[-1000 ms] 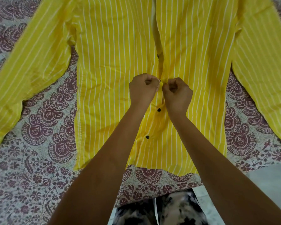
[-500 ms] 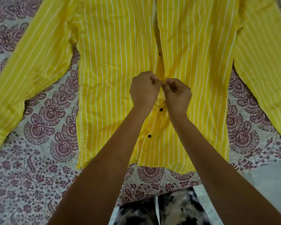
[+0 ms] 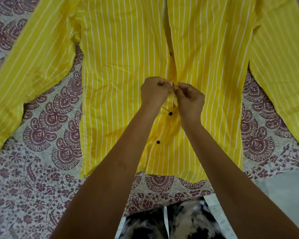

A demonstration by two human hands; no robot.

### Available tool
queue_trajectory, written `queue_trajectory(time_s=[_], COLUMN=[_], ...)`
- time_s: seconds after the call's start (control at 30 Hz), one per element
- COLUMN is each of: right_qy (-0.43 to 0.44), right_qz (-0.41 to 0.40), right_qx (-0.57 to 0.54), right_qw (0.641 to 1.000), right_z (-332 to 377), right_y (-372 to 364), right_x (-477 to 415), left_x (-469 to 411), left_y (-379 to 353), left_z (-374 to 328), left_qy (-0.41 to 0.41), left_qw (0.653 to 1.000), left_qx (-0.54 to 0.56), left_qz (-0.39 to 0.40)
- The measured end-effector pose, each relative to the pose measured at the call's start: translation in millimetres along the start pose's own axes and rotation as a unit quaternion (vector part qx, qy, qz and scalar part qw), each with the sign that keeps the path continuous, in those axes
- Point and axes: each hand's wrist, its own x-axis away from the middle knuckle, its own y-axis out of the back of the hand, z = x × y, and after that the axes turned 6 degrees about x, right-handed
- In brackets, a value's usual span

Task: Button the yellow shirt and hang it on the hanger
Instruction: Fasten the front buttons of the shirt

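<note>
left hand (image 3: 154, 91) and right hand (image 3: 190, 99) fingers (image 3: 160, 82) curled, pinching front edges of yellow shirt (image 3: 124, 66) together, tips almost touching. two black buttons (image 3: 170, 113) just below hands. shirt flat, front up, sleeves spread, on paisley sheet (image 3: 47, 118).

shirt (image 3: 128, 75) flat on bedsheet (image 3: 41, 178), sleeves out sideways — hands meeting mid-placket

Both hands, left hand (image 3: 154, 91) and right hand (image 3: 190, 99), pinch the yellow shirt (image 3: 124, 69) placket.
</note>
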Motion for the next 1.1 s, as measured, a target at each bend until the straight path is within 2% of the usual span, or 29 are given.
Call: queue_trajectory(time_s=[0.3, 0.4, 0.5, 0.6, 0.7, 0.9, 1.1], right_qy=[-0.039, -0.017, 0.019, 0.074, 0.123, 0.161, 0.155], right_qz=[0.033, 0.062, 0.054, 0.02, -0.009, -0.026, -0.036], right_qx=[-0.019, 0.009, 0.057, 0.102, 0.147, 0.179, 0.165], right_qw=[0.999, 0.998, 0.997, 0.992, 0.981, 0.97, 0.973], right_z=[1, 1, -1, -3, -6, -6, -4], right_y=[4, 6, 5, 3, 0, -5, -6], right_x=[-12, -19, -19, -14, -9, -2, 2], left_x=[-1, -3, -4, 0, 2, -1, -2], left_y=[-3, -3, -3, -3, -2, -6, -6], left_z=[6, 7, 6, 2, 2, 5, 4], left_qy=[-0.022, -0.018, -0.003, 0.068, 0.155, 0.16, 0.173], left_qw=[1.0, 1.0, 1.0, 0.992, 0.957, 0.953, 0.947], left_qx=[-0.017, -0.005, 0.01, 0.101, 0.238, 0.258, 0.271], left_qz=[0.001, 0.001, -0.001, 0.019, 0.056, 0.017, 0.016])
